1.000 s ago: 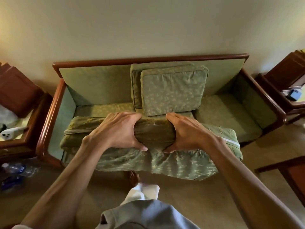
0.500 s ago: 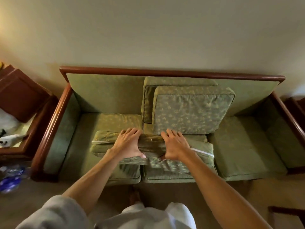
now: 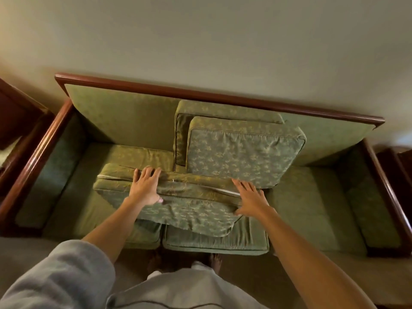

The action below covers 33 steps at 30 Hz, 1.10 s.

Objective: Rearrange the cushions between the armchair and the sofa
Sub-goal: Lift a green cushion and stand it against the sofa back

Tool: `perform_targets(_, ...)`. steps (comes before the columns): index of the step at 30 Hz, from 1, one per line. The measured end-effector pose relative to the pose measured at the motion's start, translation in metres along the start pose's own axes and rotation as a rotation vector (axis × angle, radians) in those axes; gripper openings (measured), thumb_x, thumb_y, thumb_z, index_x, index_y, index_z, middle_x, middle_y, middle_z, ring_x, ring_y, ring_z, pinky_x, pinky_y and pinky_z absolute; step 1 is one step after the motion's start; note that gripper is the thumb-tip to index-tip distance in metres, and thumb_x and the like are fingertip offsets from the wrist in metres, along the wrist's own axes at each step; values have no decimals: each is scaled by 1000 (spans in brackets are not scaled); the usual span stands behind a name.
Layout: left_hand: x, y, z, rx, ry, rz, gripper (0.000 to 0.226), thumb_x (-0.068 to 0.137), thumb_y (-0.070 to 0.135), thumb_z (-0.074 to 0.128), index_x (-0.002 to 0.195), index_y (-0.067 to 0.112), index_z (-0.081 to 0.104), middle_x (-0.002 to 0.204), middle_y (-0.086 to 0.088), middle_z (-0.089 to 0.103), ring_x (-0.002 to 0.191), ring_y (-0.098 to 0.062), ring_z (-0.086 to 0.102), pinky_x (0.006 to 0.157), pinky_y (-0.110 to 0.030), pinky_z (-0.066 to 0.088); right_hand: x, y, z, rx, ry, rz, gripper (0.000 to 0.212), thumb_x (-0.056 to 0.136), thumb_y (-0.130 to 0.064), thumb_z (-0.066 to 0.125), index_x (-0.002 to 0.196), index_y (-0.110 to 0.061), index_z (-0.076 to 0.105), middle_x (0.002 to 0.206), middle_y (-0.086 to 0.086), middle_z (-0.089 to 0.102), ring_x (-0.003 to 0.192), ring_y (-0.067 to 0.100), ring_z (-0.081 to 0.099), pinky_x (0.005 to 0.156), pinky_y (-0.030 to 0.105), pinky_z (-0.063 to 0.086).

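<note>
A green patterned cushion (image 3: 189, 210) with a white zip edge lies on the seat of the wooden-framed green sofa (image 3: 218, 94), left of centre. My left hand (image 3: 146, 186) grips its top edge, thumb on the near face. My right hand (image 3: 250, 198) lies flat on its right end, fingers spread. Behind it, two more green cushions lean against the sofa back: a front one (image 3: 245, 152) and a rear one (image 3: 223, 110) partly hidden by it.
Dark wooden furniture (image 3: 15, 112) stands left of the sofa, and another wooden piece (image 3: 401, 161) shows at the right edge. The sofa's right seat (image 3: 312, 204) holds no loose cushion. My bare feet (image 3: 215, 259) stand on beige carpet by the sofa front.
The cushion has gone from held in front of the sofa down onto the seat. My hands have spread apart along its top edge, and my right hand has flattened out.
</note>
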State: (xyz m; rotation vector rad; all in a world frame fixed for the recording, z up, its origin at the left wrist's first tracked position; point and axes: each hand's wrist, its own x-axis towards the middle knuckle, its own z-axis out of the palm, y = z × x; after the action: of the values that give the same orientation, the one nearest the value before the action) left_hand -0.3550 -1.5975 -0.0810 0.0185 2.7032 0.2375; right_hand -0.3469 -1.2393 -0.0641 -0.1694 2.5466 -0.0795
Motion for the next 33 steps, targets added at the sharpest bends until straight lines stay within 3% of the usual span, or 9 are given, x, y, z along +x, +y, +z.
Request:
perform_targets(5, 8, 19, -6, 65, -74, -99, 121, 70, 36, 89, 158, 16, 10, 163, -14, 14, 154, -35, -2, 123, -58, 0, 8, 10, 4, 111, 19, -2, 110, 73, -11, 83, 154, -21, 9, 158, 5, 20, 141, 31, 27, 107, 47, 38)
perform_targets(9, 6, 86, -4, 142, -143, 11, 134, 65, 42, 90, 159, 17, -2, 165, -23, -6, 151, -45, -12, 120, -63, -8, 8, 15, 5, 129, 44, -74, 99, 68, -15, 83, 147, -20, 25, 145, 1, 35, 132, 29, 36, 106, 45, 39)
perform_targets(13, -14, 182, 20, 166, -20, 422, 142, 56, 61, 88, 158, 11, 3, 160, -14, 12, 149, -37, 9, 122, -63, 0, -2, 9, -9, 140, 122, -187, 82, 66, -28, 83, 135, -22, 39, 134, -1, 49, 127, 23, 45, 105, 42, 37)
perform_targets(17, -12, 215, -12, 56, 67, 401, 134, 64, 50, 89, 158, 5, 5, 153, -8, 32, 137, -31, 31, 124, -49, 13, -19, -4, -54, 232, 191, -253, 80, 66, -33, 81, 136, -24, 42, 129, -4, 56, 121, 21, 53, 100, 41, 38)
perform_targets(20, -16, 186, -67, -93, 153, 536, 136, 55, 51, 92, 159, 16, 10, 142, 1, 44, 122, -23, 43, 108, -35, 32, -45, -27, -109, 285, 280, -336, 82, 62, -36, 84, 133, -23, 45, 118, -8, 56, 113, 17, 54, 98, 38, 38)
perform_targets(24, -48, 119, -140, -434, 201, 590, 141, 53, 46, 96, 159, 36, 4, 148, 3, 49, 125, -16, 49, 104, -35, 42, -69, -82, -174, 402, 390, -500, 67, 59, -36, 87, 115, -24, 53, 105, -11, 44, 99, 11, 46, 85, 32, 43)
perform_targets(28, -50, 39, -132, -596, 196, 496, 124, 52, 37, 100, 150, 48, 24, 139, 13, 52, 121, 1, 51, 106, -25, 43, -42, -139, -154, 331, 275, -554, 106, 62, -54, 84, 149, -32, 27, 128, -5, 39, 120, 16, 40, 107, 41, 38)
perform_targets(30, -45, 4, -111, -639, 193, 438, 116, 51, 31, 100, 146, 46, 34, 137, 13, 55, 125, -3, 51, 108, -34, 45, -21, -154, -124, 183, 207, -539, 118, 62, -56, 85, 152, -40, 10, 140, -4, 35, 131, 19, 33, 115, 43, 26)
perform_targets(33, -42, -48, -95, -720, 214, 340, 113, 52, 33, 97, 145, 49, 34, 134, 22, 56, 128, -3, 52, 109, -38, 44, -2, -136, -101, 112, 232, -426, 121, 58, -62, 84, 150, -37, 9, 147, -4, 35, 136, 22, 33, 117, 44, 21)
